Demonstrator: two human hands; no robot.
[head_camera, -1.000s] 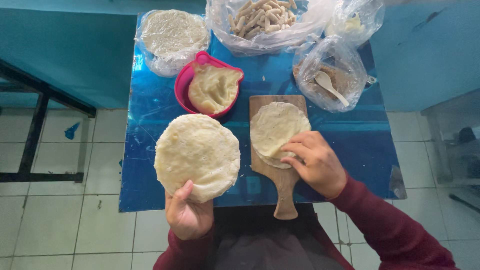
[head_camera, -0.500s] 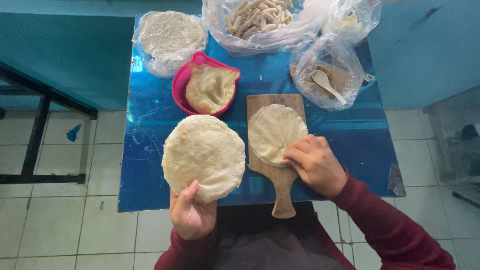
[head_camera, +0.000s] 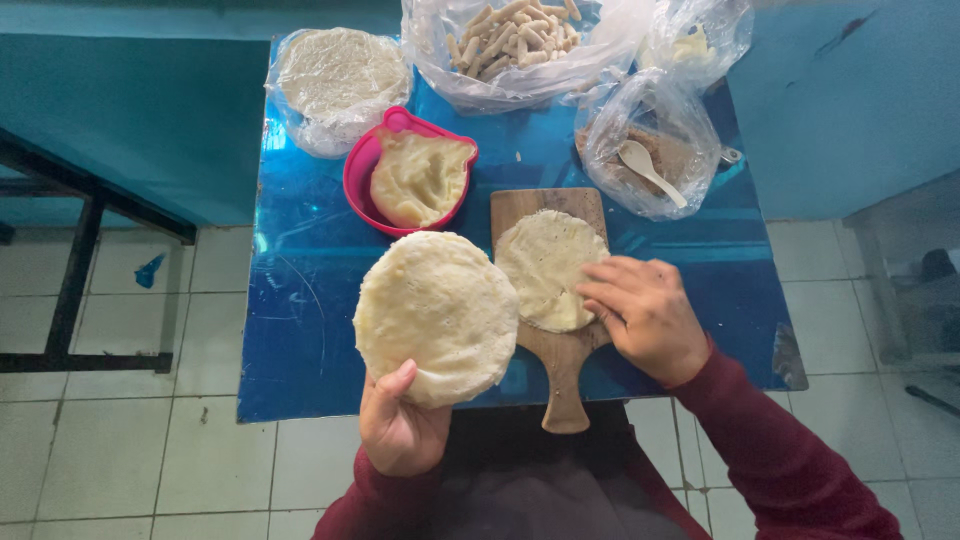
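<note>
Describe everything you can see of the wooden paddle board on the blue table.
The wooden paddle board is brown, flat and rectangular, narrowing into a short handle that points toward the person and overhangs the table's near edge. It lies flat on the shiny blue table, right of the pink bowl. One round, pale flatbread covers most of its top. The right hand presses fingers on that bread's right edge. The stack of flatbreads, held by the left hand, overlaps the board's left edge.
</note>
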